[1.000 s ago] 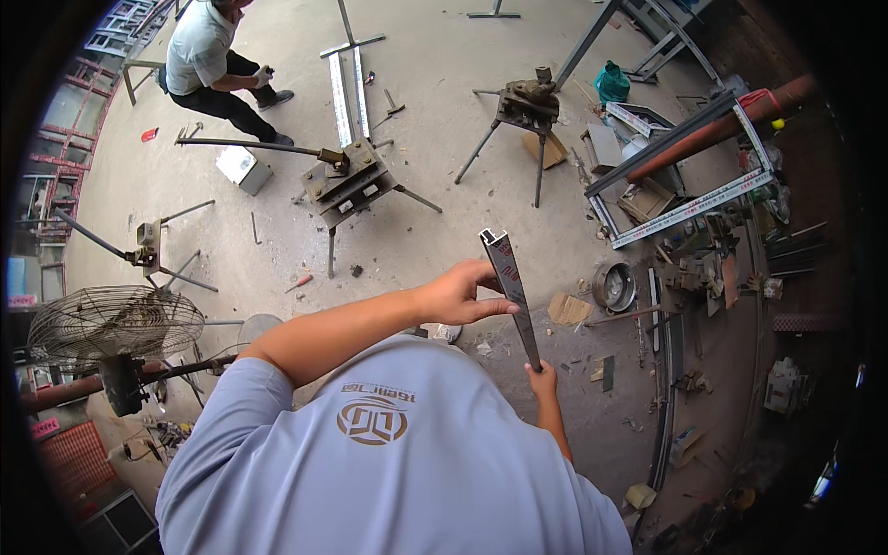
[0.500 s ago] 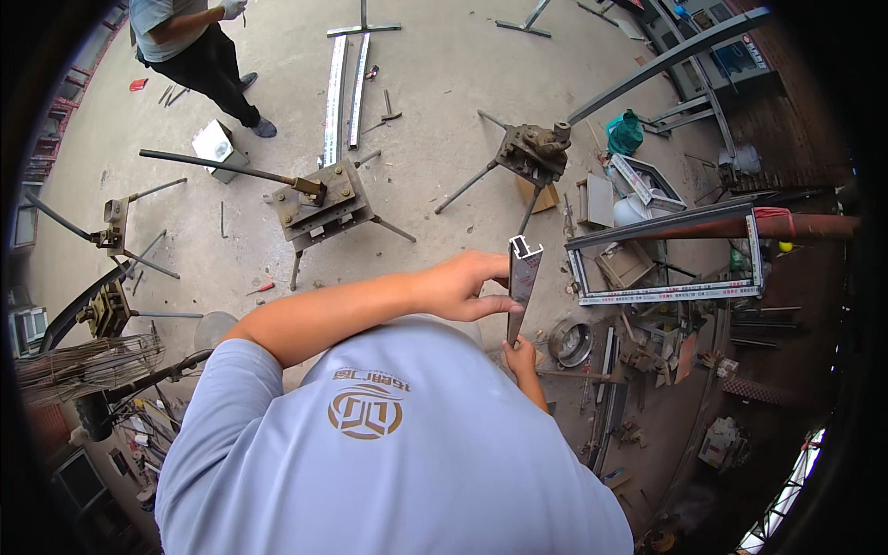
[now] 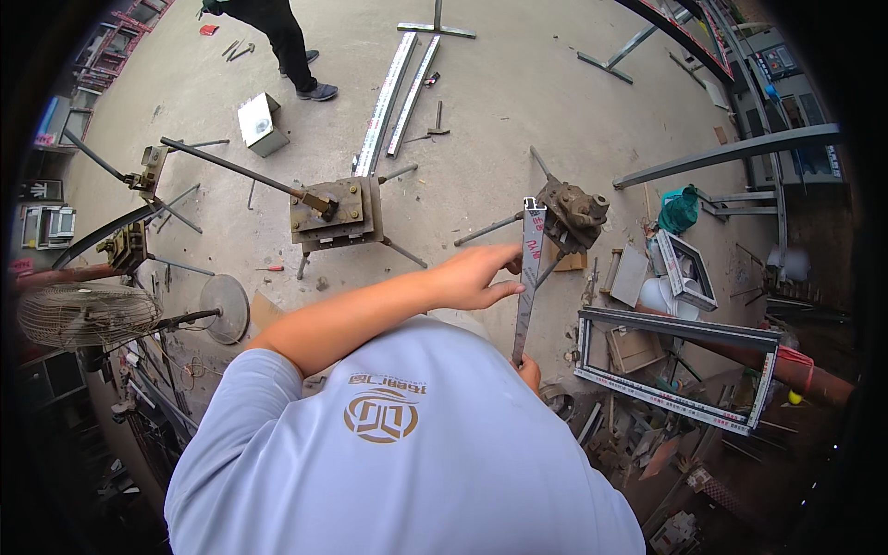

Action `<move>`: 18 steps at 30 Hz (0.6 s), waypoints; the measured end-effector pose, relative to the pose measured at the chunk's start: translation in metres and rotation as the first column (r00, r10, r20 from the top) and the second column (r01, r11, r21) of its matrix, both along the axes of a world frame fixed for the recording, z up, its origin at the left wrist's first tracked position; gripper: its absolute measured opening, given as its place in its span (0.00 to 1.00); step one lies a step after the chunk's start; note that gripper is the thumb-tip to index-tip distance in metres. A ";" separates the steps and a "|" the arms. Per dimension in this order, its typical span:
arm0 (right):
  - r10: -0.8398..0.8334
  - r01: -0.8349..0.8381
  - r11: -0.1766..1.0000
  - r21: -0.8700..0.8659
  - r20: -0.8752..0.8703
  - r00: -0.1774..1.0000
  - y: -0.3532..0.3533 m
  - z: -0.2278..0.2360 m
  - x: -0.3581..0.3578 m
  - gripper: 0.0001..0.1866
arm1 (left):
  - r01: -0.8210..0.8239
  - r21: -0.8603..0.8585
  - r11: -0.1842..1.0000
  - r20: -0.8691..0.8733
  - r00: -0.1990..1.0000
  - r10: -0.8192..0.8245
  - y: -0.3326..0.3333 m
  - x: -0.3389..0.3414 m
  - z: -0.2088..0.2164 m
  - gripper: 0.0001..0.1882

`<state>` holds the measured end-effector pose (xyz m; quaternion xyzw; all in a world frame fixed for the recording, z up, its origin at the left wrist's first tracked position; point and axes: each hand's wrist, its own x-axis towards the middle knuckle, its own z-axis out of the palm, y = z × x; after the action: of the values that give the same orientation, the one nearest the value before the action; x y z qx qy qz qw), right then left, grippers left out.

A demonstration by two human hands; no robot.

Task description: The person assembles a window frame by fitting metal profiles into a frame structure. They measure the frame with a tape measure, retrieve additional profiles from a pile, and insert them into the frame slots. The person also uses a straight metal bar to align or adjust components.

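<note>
- Metal profile [image 3: 527, 287], long and slim, sits in front of you in the head view, slightly tilted, with its channelled end toward the top and its other end close to your pale shirt [image 3: 398, 490].
- Your left hand [image 3: 476, 280] has its grip closed on the metal profile partway along, the thumb against the marked face and the fingers passing behind.
- Your right hand [image 3: 528, 373] has its grip closed around the lower end; your shirt hides part of that hand.
- Just beside the profile's upper part, as you see it, a rusty machine [image 3: 575, 215] stands on splayed legs on the floor [image 3: 499, 120].
- To your left stands a press [image 3: 333, 215] with a long lever [image 3: 231, 171].
- Beyond it, two pale strips [image 3: 387, 102] lie side by side, with a hammer [image 3: 438, 120] near them.
- To your right you have a rectangular frame [image 3: 661, 401], with a green bag [image 3: 679, 210] farther off.
- At your far left is a wire-caged fan [image 3: 88, 314].
- Ahead, a co-worker's dark-trousered legs [image 3: 282, 37] stand near a white box [image 3: 263, 125].
</note>
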<state>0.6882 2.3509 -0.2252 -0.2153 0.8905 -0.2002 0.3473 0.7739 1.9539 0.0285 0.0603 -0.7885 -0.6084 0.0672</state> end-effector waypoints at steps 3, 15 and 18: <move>0.089 -0.089 0.996 0.014 -0.066 0.994 -0.004 -0.010 -0.043 0.15 | -0.121 -0.326 0.937 0.078 0.985 0.155 -0.016 -0.016 -0.030 0.25; 0.041 -0.042 0.982 -0.185 -0.011 0.999 -0.135 0.017 -0.153 0.13 | -0.406 -0.450 0.796 0.598 0.524 0.606 -0.094 0.132 -0.172 0.28; 0.084 -0.105 0.974 -0.203 -0.113 0.990 -0.182 0.030 -0.180 0.16 | -0.390 -0.425 0.817 0.717 0.406 0.567 -0.101 0.150 -0.207 0.31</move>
<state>0.5084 2.1692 -0.1950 -0.3028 0.8701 -0.2642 0.2853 0.9239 1.8525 -0.1780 0.5522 -0.7286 -0.3841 -0.1288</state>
